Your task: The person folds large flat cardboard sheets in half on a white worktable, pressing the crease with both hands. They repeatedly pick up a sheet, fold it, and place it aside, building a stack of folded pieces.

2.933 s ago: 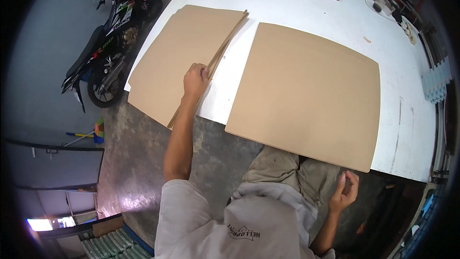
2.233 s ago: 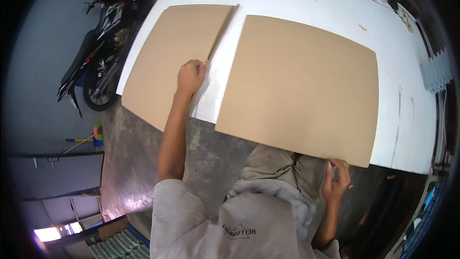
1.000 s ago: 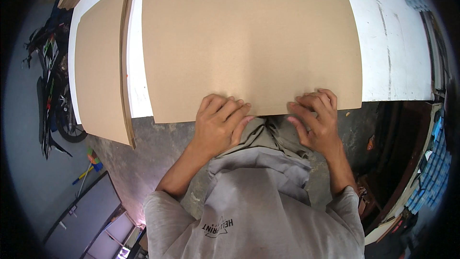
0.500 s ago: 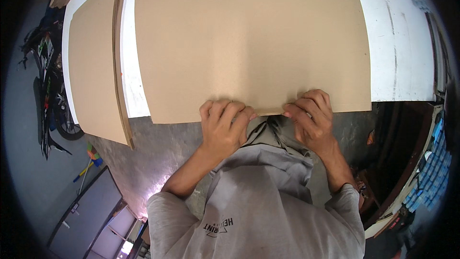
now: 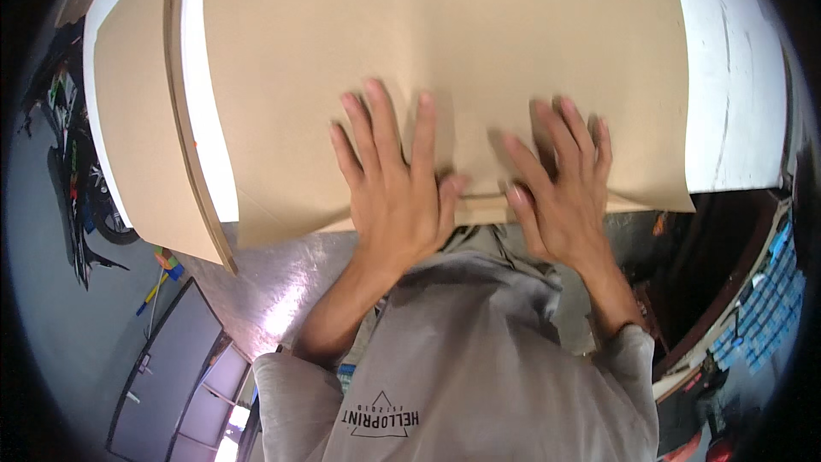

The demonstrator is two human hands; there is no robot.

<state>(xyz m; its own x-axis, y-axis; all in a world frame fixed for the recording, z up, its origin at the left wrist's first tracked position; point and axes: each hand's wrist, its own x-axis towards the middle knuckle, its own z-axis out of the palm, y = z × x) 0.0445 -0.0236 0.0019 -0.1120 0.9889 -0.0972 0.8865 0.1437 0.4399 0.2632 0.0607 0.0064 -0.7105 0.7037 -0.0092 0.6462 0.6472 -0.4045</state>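
Note:
A large brown cardboard sheet (image 5: pixel 325 43) spreads over the white table in front of me. On its near part lies my left hand (image 5: pixel 393 171), palm down with fingers spread. My right hand (image 5: pixel 560 180) is beside it on the right, fingers apart and slightly bent over the sheet. Between my thumbs the sheet's near edge is pushed back, and a strip of another brown layer (image 5: pixel 483 205) shows beneath it. At both near corners the sheet curls a little.
To the left lies a stack of brown sheets (image 5: pixel 132 111), its near corner past the edge of the white table (image 5: pixel 742 111). Beyond it on the floor is a motorbike (image 5: pixel 81 180). A grey cabinet (image 5: pixel 162 368) stands at lower left, and blue checked cloth (image 5: pixel 761 316) hangs at right.
Both hands have gone from gripping the near edge with curled fingers to lying spread farther in on the sheet. The near edge has shifted away from me between my thumbs, baring a layer below.

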